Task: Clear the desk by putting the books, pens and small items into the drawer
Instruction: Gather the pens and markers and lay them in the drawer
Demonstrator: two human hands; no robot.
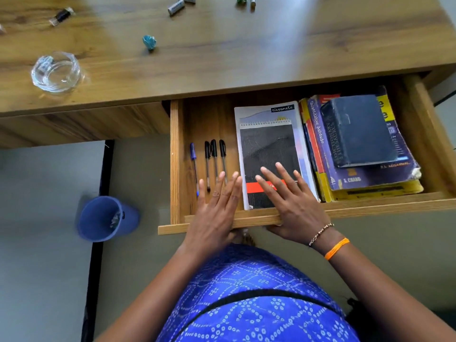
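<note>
drawer (177, 154) pulled out under tabletop (222, 58) | my left hand (217, 208) flat, fingers straight, holding nothing, over drawer's front edge beside pens (209, 156) | my right hand (291, 201) flat on "classmate" notebook (269, 144) in drawer | books (357, 149) at drawer's right: "DICTIONARY THESAURUS", "Quantitative Aptitude", "S. CHAND" | batteries (176, 7), glass bowl (56, 71) on tabletop beyond drawer

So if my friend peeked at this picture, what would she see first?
Probably the two hands, the left hand and right hand, spread flat over the front of the open drawer. Inside it, four pens lie in a row on the left, next to a notebook and a stack of books on the right. A glass bowl sits on the desk.
</note>
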